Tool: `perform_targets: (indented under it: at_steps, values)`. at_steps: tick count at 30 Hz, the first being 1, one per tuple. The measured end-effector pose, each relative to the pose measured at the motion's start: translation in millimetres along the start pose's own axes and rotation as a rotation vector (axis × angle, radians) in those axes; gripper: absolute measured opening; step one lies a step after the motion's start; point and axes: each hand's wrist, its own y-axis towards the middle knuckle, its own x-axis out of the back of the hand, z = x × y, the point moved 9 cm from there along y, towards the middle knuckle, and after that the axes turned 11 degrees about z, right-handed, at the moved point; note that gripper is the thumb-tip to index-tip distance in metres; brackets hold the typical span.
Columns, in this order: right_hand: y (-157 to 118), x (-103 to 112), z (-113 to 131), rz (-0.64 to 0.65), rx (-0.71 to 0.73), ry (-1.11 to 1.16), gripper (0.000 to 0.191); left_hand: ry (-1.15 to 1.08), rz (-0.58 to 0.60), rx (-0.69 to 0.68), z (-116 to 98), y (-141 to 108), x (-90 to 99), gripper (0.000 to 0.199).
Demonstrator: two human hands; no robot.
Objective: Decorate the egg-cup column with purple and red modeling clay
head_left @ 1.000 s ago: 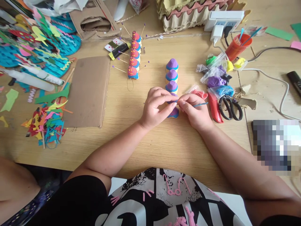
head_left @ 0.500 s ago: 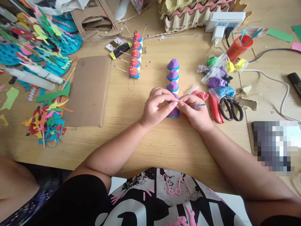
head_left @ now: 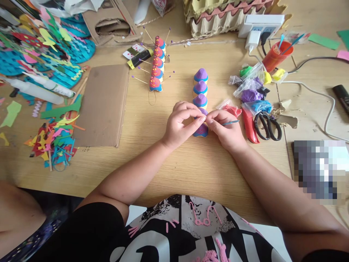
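My left hand (head_left: 182, 122) pinches thumb and forefinger together; whatever lies between the tips is too small to name. Beside it, my right hand (head_left: 225, 128) has its fingertips at the left ones and holds a thin blue tool (head_left: 231, 122) that sticks out to the right. Both hands are above a row of purple-topped bumps (head_left: 201, 87) with blue rims, covering part of its lower end. A similar row of red bumps (head_left: 157, 62) with faces and purple-tipped sticks stands farther back, to the left.
Left: a cardboard sheet (head_left: 102, 105), paper scraps (head_left: 56, 140) and glue bottles (head_left: 40, 91). Right: red clay (head_left: 231, 109), bagged purple clay (head_left: 251, 95), scissors (head_left: 268, 125) and a red cup (head_left: 278, 54). Behind: egg trays (head_left: 215, 23) and a power strip (head_left: 261, 23). Another person's limb (head_left: 19, 225) is at lower left.
The fingertips of my two hands have shifted very slightly. Nothing else has visibly moved.
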Motion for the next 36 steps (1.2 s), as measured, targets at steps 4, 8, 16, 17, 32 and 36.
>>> perform_targets:
  at_steps: [4, 8, 16, 17, 32, 36]
  values:
    - [0.7, 1.7, 2.4, -0.015, 0.028, 0.01, 0.04, -0.01, -0.01, 0.02, 3.3, -0.5, 0.9, 0.027]
    - [0.9, 3.5, 0.6, -0.033, 0.021, 0.005, 0.039, -0.022, -0.024, 0.007, 5.4, -1.2, 1.5, 0.023]
    - [-3.6, 9.5, 7.6, -0.124, 0.032, -0.136, 0.043, 0.102, -0.046, -0.01, 1.9, -1.2, 4.0, 0.015]
    - [-4.0, 9.0, 9.2, -0.124, 0.039, -0.157, 0.043, 0.116, -0.043, -0.021, 0.4, -1.0, 3.9, 0.015]
    - [-5.3, 4.2, 9.8, -0.108, 0.031, -0.25, 0.043, 0.228, -0.015, -0.03, 0.0, -0.3, 1.0, 0.016]
    - [-4.8, 7.6, 10.2, -0.127, 0.037, -0.249, 0.045, 0.188, -0.006, 0.019, 4.5, -0.2, 1.6, 0.021]
